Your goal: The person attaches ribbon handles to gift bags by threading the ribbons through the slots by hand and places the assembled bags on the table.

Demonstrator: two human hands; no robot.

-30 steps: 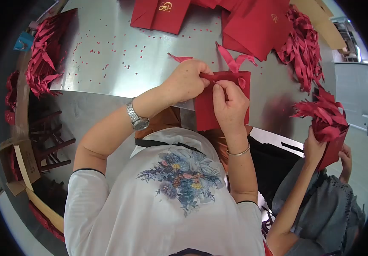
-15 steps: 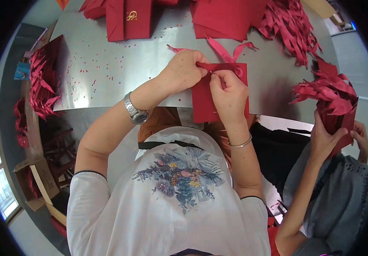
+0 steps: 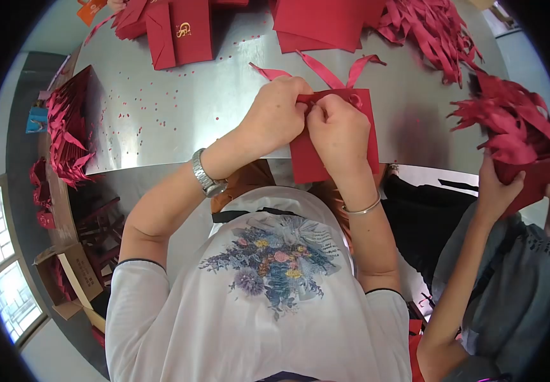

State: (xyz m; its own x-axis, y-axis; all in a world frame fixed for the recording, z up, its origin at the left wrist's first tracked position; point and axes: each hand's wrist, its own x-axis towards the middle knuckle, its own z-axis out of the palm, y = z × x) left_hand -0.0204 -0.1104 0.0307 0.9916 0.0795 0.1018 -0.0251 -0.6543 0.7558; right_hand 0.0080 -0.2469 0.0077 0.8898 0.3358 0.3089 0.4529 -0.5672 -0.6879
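A red paper bag (image 3: 310,159) hangs upright at the table's front edge, in front of my body. My left hand (image 3: 281,105) is closed in a pinch on its upper left edge. My right hand (image 3: 342,134) lies over the bag's front, thumb and forefinger pinched together just under the top edge, beside the left fingertips. What those fingertips hold is hidden. Pink-red ribbon (image 3: 322,69) sticks up behind the bag's top, and another ribbon end (image 3: 265,71) shows beyond my left hand. A small ribbon loop (image 3: 355,100) sits at the bag's upper right corner.
Stacked red bags, one with gold print (image 3: 185,38), and red sheets (image 3: 319,32) lie at the back of the metal table (image 3: 128,146). Ribbon piles (image 3: 431,38) and ribboned bags (image 3: 68,134) flank them. Red dots scatter leftward. At right a person holds ribboned bags (image 3: 523,184).
My right hand has moved slightly left and up, closer to my left hand, and its fingertips press nearer the bag. The person at right has shifted their bags outward.
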